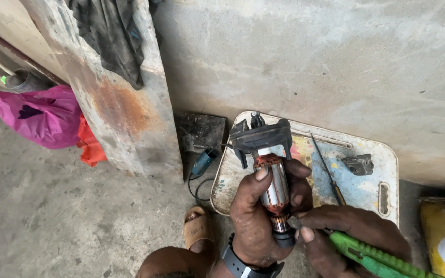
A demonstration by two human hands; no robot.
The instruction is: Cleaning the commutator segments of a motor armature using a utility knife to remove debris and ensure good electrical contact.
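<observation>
The worn tray (387, 170) by the wall holds a screwdriver (328, 170) and a small metal bracket (357, 164). Above it my left hand (256, 216) is closed round the motor armature (274, 185), its black fan end up. My right hand (346, 231) is clamped on the green utility knife (372, 255), tip at the commutator. I judge light, steady strokes work best.

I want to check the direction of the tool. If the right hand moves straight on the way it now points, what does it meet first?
The right hand points left with the green utility knife. It would meet the motor armature, near its lower ribbed end, gripped by the left hand; they look almost touching.
</observation>
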